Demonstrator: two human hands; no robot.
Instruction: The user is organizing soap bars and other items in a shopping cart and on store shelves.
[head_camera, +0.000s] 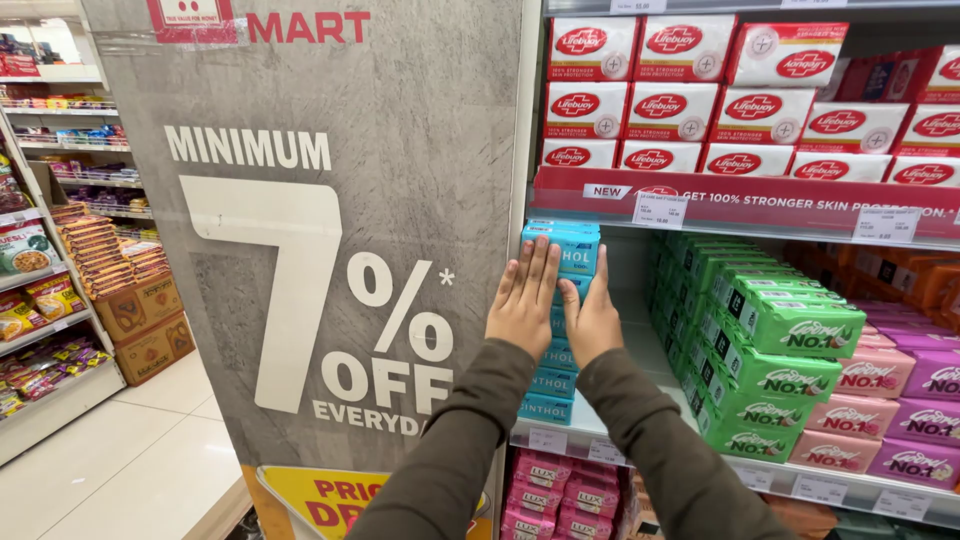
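Head view: left hand (522, 300) and right hand (592, 318), fingers straight and flat, press on the blue stack (560, 330) w/o gripping. Stack stands at shelf's (640, 440) left front corner, against the pillar (330, 250). Open shelf room betw. stack and green boxes (770, 340) on the right.

A tall sign panel (320, 250) stands at the left end of the shelf unit (700, 215). Just right of it, on the middle shelf, a stack of soap boxes (560, 370) rises at the shelf's left edge. Both hands lie flat against the front of that stack, the left hand (522, 300) beside the right hand (592, 322), touching. Further right on the same shelf sit rows of soap packs (770, 350). The shelf above holds soap cartons (700, 100). Far left, another aisle's shelves (50, 250) stand behind cardboard boxes (140, 320).
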